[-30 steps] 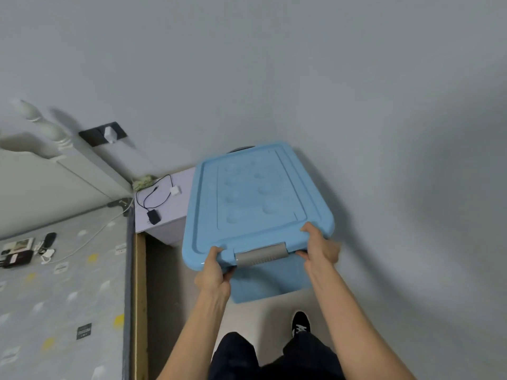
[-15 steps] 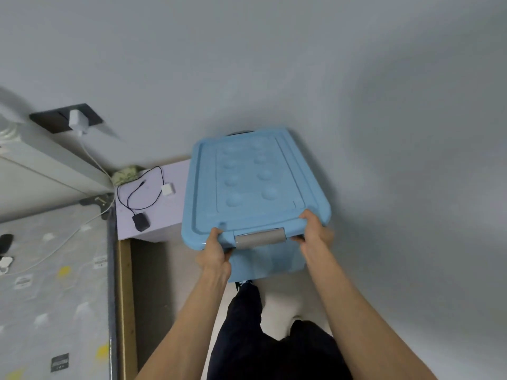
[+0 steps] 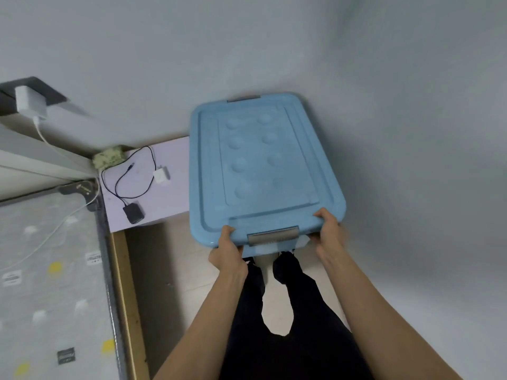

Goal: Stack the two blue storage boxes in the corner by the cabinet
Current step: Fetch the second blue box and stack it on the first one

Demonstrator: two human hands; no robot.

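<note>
Box moved deeper toward wall since earlier frame, both feet now planted under near edge. Left hand [image 3: 227, 252] grip curled over near rim of blue storage box [image 3: 263, 165], beside grey latch [image 3: 272, 235]; right hand [image 3: 327, 233] likewise at right corner. Box beside lavender cabinet [image 3: 164, 196], against wall [image 3: 384, 105]. Second box not discernible.

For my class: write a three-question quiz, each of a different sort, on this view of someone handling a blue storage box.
1. True or false: both hands grip the near edge of the blue box.
2. What sits between the left hand and the right hand? A) grey latch B) cable C) shoe
3. Fill in: the black cable lies on the pale ____ cabinet.

Key: 1 true; 2 A, the grey latch; 3 purple.
</note>
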